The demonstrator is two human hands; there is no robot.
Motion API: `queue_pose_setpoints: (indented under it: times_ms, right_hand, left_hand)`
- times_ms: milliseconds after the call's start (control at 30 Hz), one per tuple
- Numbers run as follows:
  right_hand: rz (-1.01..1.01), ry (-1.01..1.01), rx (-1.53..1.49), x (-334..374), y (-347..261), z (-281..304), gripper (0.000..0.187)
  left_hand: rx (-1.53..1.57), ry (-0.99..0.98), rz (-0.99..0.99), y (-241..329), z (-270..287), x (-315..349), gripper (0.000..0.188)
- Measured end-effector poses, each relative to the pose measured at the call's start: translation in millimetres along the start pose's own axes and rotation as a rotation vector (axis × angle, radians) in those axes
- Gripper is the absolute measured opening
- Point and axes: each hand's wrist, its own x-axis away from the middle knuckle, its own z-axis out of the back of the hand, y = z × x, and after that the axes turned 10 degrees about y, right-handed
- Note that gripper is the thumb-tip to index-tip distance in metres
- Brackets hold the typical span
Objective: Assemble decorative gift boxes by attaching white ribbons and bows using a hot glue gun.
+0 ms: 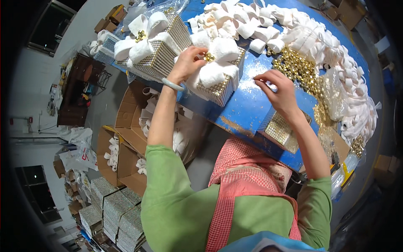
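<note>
Left hand (189, 64) outstretched, right hand (278, 90) pinched

Bright white glare on the blue tabletop (247, 105), with bent lines and darkness toward the rim.

white bow (213, 74): looking like matt, fuzzy cloth
studded box (219, 91): showing rough, glossy, metallic beading
gold ornaments (295, 64): gleaming like polished metal
blue tabletop (247, 102): reflecting glossily, edge looking rough
carton (128, 110): showing matt cardboard
bangle (172, 85): looking smooth, glossy

Bow (213, 74) wht, sm. pcs (296, 67) gold — table (253, 103) bl., apron (221, 212) red/wht chk.
</note>
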Motion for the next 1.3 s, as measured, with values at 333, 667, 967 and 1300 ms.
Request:
queue_pose_setpoints:
  times_ms: [333,667,967,1300]
  right_hand:
    - [0.519,-0.073,0.301,-90,31,-108,0.016]
    - [0.476,-0.139,0.317,-86,41,-124,0.018]
    - [0.32,-0.069,0.302,-73,38,-136,0.014]
    - [0.206,0.002,0.373,-72,31,-144,0.009]
  left_hand:
    - [0.143,-0.066,0.017,-2,7,2,0.039]
    - [0.138,-0.003,-0.041,-4,1,1,0.034]
    - [0.075,0.018,-0.088,-9,-4,2,0.036]
    - [0.056,0.053,-0.056,-6,-10,0,0.034]
